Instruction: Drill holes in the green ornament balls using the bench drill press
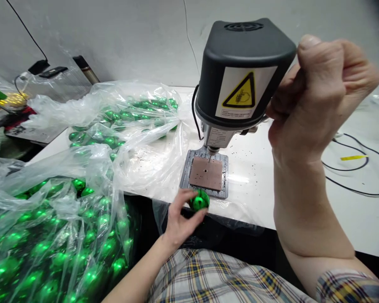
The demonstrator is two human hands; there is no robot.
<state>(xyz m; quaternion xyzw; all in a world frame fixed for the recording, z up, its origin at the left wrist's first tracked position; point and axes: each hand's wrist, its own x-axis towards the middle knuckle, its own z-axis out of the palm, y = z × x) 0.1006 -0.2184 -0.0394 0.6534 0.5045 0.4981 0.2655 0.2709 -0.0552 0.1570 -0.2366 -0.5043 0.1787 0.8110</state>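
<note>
A shiny green Christmas ball (199,201) is pinched between the fingers and thumb of my left hand (181,219). There is a small dark spot on the ball's top face. I hold it just in front of the bench drill press's metal base (185,176), on which lies a brown square plate (213,179) with a hole in its middle. The dark motor housing (248,46) of the drill press stands over the plate, a thin bit pointing down. Raised beside the housing, my right hand (318,84) is closed round the drill press handle, which it mostly hides.
A large clear bag of green balls (60,248) fills the lower left. Another clear bag with green balls (135,111) lies on the white table (249,193) behind it. Dark crumbs dot the tabletop. A black cable (363,191) loops at the right; a flask (86,69) stands at the back left.
</note>
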